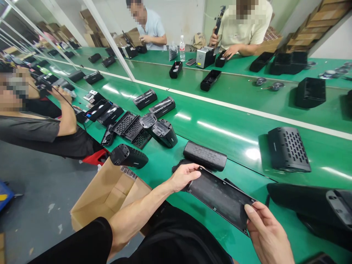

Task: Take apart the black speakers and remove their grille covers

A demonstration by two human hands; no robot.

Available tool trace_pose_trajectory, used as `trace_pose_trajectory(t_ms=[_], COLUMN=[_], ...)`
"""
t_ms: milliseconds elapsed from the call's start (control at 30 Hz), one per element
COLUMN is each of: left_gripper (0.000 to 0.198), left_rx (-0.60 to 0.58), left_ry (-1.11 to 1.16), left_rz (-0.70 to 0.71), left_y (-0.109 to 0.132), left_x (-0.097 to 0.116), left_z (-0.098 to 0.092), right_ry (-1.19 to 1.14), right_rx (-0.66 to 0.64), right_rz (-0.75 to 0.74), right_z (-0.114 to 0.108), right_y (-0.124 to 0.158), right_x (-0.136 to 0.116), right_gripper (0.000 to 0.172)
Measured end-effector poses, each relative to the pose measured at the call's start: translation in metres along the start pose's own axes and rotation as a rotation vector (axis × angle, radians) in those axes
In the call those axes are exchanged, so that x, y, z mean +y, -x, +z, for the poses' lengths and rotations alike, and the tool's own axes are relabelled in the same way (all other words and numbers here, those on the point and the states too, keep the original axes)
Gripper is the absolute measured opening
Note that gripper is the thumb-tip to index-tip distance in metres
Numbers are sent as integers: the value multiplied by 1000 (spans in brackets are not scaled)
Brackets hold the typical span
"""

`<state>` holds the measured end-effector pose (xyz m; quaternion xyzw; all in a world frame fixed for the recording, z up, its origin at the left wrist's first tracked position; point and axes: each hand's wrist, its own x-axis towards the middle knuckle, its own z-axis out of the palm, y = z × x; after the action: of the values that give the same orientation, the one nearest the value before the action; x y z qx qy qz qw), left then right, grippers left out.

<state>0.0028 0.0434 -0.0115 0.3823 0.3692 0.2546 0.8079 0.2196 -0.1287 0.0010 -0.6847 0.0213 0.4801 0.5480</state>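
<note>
A flat black rectangular panel [221, 196], with small mounting tabs along its edges, is held tilted above the green bench. My left hand [185, 178] pinches its far left corner between thumb and fingers. At the opposite end, my right hand [265, 223] grips the short edge, thumb on top. Just beyond the panel lies a black speaker housing [205, 156] with a row of oval dimples. Some dark item beside my left hand is partly hidden, and I cannot make out its kind.
An open cardboard box [101, 198] stands at the left below the bench edge. Black perforated panels [132, 128] and several housings lie along the green belt [220, 121]. A large black housing [308, 209] sits close on the right. Co-workers sit across and to the left.
</note>
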Motion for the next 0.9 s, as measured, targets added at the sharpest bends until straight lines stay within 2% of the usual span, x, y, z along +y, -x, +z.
trace_pose_trajectory(t_ms=[167, 267, 400, 533, 733, 800, 900], left_gripper=[48, 44, 39, 44, 50, 49, 49], left_rx=[13, 2, -13, 7, 19, 21, 17], left_ry=[-86, -130, -149, -141, -70, -52, 3], left_rz=[64, 115, 130, 120, 100, 103, 89], left_y=[2, 3, 3, 1, -1, -1, 0], left_x=[4, 7, 7, 4, 1, 1, -1], left_z=[2, 3, 3, 2, -1, -2, -4], right_ry=[13, 11, 28, 25, -2, -1, -9], right_rx=[-53, -98, -238, -246, -350, -324, -188], right_rz=[-48, -26, 30, 27, 6, 41, 109], right_z=[-9, -14, -17, -19, -20, -17, -9], right_y=[-2, -4, -7, -8, -9, -10, -13], right_x=[4, 8, 13, 13, 12, 11, 6], right_gripper=[70, 73, 71, 68, 62, 62, 58])
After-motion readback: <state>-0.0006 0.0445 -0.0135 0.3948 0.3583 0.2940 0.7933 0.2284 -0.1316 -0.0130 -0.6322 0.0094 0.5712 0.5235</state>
